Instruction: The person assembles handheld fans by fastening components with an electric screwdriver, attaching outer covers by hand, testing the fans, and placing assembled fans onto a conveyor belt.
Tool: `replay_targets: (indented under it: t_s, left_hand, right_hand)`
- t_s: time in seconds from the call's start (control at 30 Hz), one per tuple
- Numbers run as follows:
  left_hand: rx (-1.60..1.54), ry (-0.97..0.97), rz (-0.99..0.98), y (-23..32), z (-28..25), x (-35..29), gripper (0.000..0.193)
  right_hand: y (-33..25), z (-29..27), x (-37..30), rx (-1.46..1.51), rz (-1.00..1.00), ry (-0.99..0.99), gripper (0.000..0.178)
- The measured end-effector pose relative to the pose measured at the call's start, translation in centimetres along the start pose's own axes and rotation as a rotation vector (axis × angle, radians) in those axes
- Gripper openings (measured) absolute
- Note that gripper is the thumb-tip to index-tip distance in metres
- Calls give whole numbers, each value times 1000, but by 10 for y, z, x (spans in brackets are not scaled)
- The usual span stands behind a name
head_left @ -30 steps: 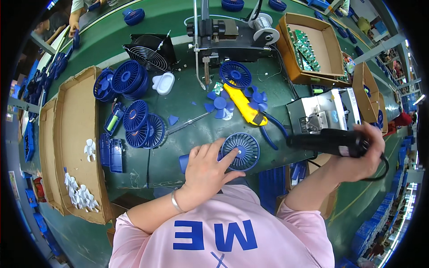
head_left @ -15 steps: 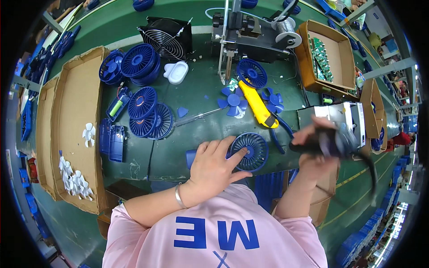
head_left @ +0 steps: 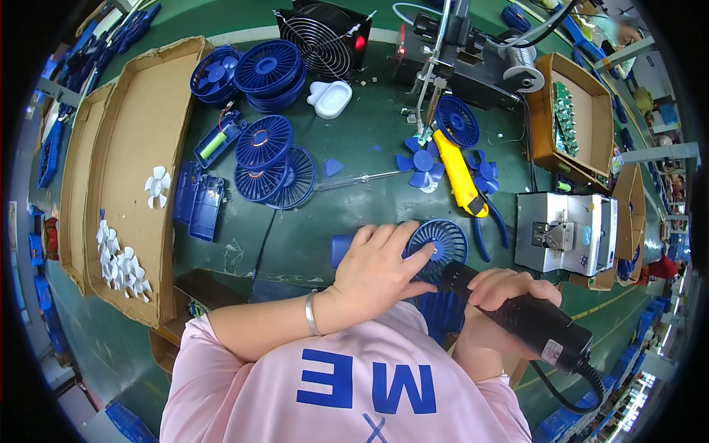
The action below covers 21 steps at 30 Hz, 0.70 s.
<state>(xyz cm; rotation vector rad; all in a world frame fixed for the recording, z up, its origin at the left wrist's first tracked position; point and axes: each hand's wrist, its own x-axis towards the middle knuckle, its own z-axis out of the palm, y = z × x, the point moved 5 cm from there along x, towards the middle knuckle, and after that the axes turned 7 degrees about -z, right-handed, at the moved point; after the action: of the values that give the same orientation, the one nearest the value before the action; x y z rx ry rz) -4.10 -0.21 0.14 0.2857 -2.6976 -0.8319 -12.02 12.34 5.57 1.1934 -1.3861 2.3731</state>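
Note:
My left hand point(head_left: 384, 262) lies over a blue handheld fan point(head_left: 447, 235), its fingers curled over the handle and its index finger and thumb reaching to the round grille. The end of the fan's handle point(head_left: 340, 251) sticks out to the left of the hand. My right hand point(head_left: 509, 295) is wrapped round a black corded electric screwdriver point(head_left: 543, 325). The tool slants, with its front end close to the grille's lower right edge and its cable trailing to the lower right. Its tip is hard to make out, and whether it touches the fan I cannot tell.
Beyond the fan lie a yellow utility knife point(head_left: 459, 173), blue-handled pliers point(head_left: 493, 229) and blue fan blades point(head_left: 421, 164). A soldering machine point(head_left: 450, 63) stands at the back. Left are blue grilles point(head_left: 262, 144) and a cardboard tray point(head_left: 140, 155) with white blades. A grey-white device point(head_left: 567, 232) sits right.
My right hand has brought the electric screwdriver left and down from beside the grey-white device to the fan's grille. My left hand stays on the fan. The whole view has shifted slightly.

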Motion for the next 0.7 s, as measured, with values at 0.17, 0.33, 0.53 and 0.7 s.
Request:
replay_targets:
  t_s: [0.17,0.33,0.53,0.7]
  left_hand:
    - [7,-14,1,2,0,-1,56]
    - [19,-12,-4,1,0,-2,56]
    - [-13,-24,-1,2,-2,-2,58]
    - [-93,4,-27,1,-6,0,53]
  right_hand:
    - [2,2,1,22,29,-10,70]
    - [10,2,4,89,174,63,70]
    - [7,-6,8,202,161,-31,59]
    - [-6,-1,13,80,72,57,68]
